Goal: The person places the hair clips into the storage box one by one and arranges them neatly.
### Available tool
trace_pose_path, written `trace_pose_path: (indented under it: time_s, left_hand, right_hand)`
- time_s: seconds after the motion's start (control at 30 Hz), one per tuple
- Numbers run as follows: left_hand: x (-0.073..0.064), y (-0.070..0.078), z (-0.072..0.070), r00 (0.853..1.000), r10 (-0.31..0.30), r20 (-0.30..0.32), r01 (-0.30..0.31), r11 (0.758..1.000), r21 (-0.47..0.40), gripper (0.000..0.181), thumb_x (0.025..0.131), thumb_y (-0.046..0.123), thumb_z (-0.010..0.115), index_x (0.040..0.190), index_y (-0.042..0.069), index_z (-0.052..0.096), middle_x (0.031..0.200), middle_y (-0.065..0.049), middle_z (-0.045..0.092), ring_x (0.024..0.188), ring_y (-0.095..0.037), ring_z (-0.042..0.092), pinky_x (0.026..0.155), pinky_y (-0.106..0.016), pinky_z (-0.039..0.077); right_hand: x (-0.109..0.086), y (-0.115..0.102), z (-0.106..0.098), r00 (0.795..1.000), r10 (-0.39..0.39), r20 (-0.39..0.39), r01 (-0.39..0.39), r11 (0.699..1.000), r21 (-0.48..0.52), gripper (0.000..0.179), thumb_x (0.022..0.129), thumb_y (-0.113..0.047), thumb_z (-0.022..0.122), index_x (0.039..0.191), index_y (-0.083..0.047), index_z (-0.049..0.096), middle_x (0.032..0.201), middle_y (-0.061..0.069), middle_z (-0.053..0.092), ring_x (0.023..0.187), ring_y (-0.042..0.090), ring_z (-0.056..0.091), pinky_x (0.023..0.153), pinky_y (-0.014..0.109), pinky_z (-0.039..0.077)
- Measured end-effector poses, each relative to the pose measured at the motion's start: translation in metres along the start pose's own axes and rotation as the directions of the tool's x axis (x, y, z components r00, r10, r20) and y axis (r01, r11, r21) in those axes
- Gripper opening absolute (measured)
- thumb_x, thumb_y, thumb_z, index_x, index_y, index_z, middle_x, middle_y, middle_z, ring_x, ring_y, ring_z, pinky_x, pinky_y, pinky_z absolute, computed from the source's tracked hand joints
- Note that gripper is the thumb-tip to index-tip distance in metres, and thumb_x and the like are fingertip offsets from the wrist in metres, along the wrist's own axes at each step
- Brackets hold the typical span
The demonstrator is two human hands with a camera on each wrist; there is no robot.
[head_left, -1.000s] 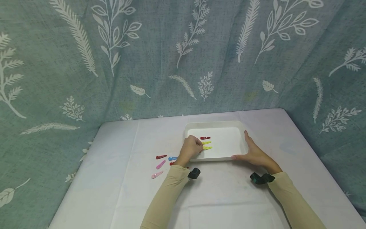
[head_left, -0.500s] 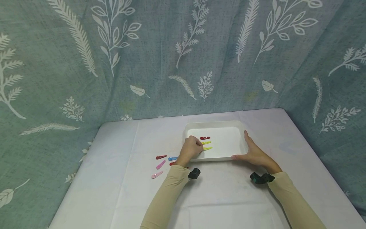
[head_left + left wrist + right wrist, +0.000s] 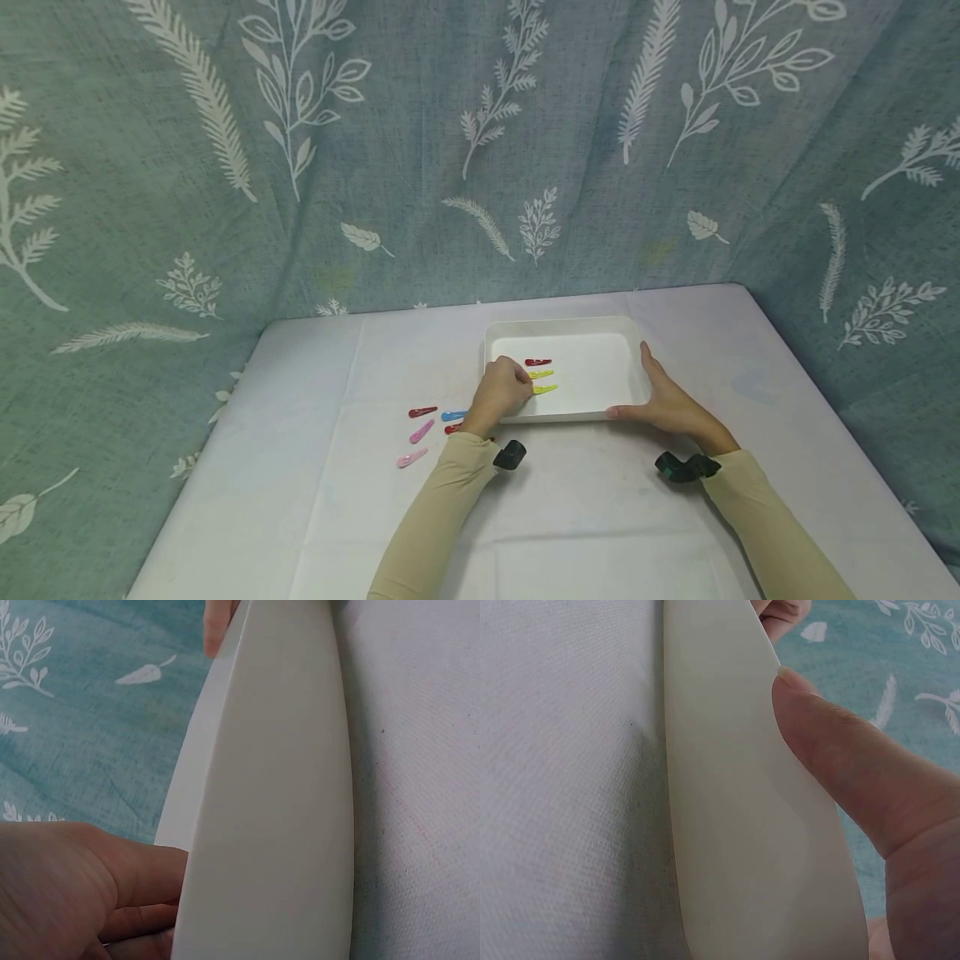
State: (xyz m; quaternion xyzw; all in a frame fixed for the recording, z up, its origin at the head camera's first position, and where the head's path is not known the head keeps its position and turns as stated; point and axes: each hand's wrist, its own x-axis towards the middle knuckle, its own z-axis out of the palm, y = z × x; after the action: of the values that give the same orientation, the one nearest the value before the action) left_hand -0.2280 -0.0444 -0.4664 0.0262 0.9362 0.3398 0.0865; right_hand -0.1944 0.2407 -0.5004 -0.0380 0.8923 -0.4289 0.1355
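A white tray (image 3: 611, 367) lies on the table, with a red hair clip (image 3: 538, 362) and two yellow ones in it, stacked in a column. My left hand (image 3: 504, 389) reaches over the tray's near left side, its fingertips at the left end of the lower yellow hair clip (image 3: 546, 389), which they seem to pinch. That hand partly covers the upper yellow hair clip (image 3: 543, 374). With thumb at the front edge and fingers along the right side, my right hand (image 3: 670, 406) holds the tray's near right corner. Tray walls hide the clips from both wrist views.
Left of the tray, on the white cloth (image 3: 570, 533), lie a dark red hair clip (image 3: 422, 412), a blue one, two pink ones and another red one partly behind my left wrist. A patterned curtain (image 3: 420, 167) stands behind the table.
Both hands and the tray stay practically in place. The lower yellow hair clip has shifted very slightly at my left fingertips.
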Motion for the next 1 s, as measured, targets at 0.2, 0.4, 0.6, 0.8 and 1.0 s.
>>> trace_pose_path:
  time_s: [0.2, 0.4, 0.6, 0.8, 1.0]
  left_hand:
    - [0.000, -0.001, 0.000, 1.000, 0.000, -0.005, 0.000, 1.000, 0.003, 0.005, 0.087, 0.003, 0.074, 0.085, 0.004, 0.079, 0.098, -0.011, 0.078, 0.086, -0.020, 0.064, 0.079, -0.035, 0.053]
    - [-0.001, -0.001, -0.001, 1.000, -0.002, -0.008, 0.002, 1.000, -0.008, 0.006, 0.087, 0.004, 0.074, 0.089, 0.004, 0.080, 0.096, -0.010, 0.078, 0.086, -0.020, 0.063, 0.079, -0.035, 0.053]
    - [-0.003, 0.000, -0.011, 1.000, 0.019, -0.002, -0.019, 0.998, -0.053, 0.008, 0.088, 0.006, 0.074, 0.092, 0.004, 0.080, 0.085, -0.006, 0.077, 0.073, -0.014, 0.063, 0.068, -0.028, 0.049]
    - [-0.005, -0.001, -0.026, 0.998, 0.062, -0.009, -0.062, 0.995, -0.080, 0.008, 0.090, 0.008, 0.075, 0.094, 0.004, 0.080, 0.085, -0.007, 0.078, 0.070, -0.011, 0.065, 0.065, -0.024, 0.050]
    - [-0.012, -0.005, -0.045, 0.996, 0.091, -0.014, -0.092, 0.991, -0.099, 0.010, 0.095, 0.013, 0.072, 0.097, 0.006, 0.078, 0.087, -0.006, 0.079, 0.077, -0.014, 0.069, 0.070, -0.028, 0.055]
  right_hand:
    - [-0.001, 0.001, 0.000, 1.000, -0.002, 0.002, 0.002, 1.000, 0.003, 0.143, 0.079, -0.049, 0.087, 0.161, -0.011, -0.024, 0.170, 0.031, -0.013, 0.156, 0.057, -0.002, 0.120, 0.075, 0.010]
    - [-0.001, -0.001, 0.000, 1.000, -0.007, 0.003, 0.007, 1.000, 0.012, 0.144, 0.079, -0.049, 0.087, 0.162, -0.010, -0.023, 0.170, 0.030, -0.013, 0.157, 0.056, -0.003, 0.121, 0.075, 0.010]
    - [-0.001, -0.002, 0.000, 1.000, 0.006, 0.000, -0.006, 1.000, 0.001, 0.146, 0.077, -0.051, 0.088, 0.162, -0.011, -0.023, 0.170, 0.031, -0.011, 0.156, 0.057, -0.001, 0.120, 0.075, 0.010]
    - [-0.002, -0.003, -0.001, 1.000, 0.001, 0.002, -0.001, 1.000, 0.002, 0.146, 0.076, -0.051, 0.088, 0.162, -0.010, -0.023, 0.170, 0.032, -0.011, 0.156, 0.058, 0.000, 0.120, 0.075, 0.012]
    - [-0.003, -0.003, -0.001, 1.000, 0.000, 0.002, 0.000, 1.000, 0.009, 0.146, 0.076, -0.051, 0.088, 0.162, -0.011, -0.023, 0.170, 0.031, -0.011, 0.156, 0.058, -0.001, 0.120, 0.075, 0.011]
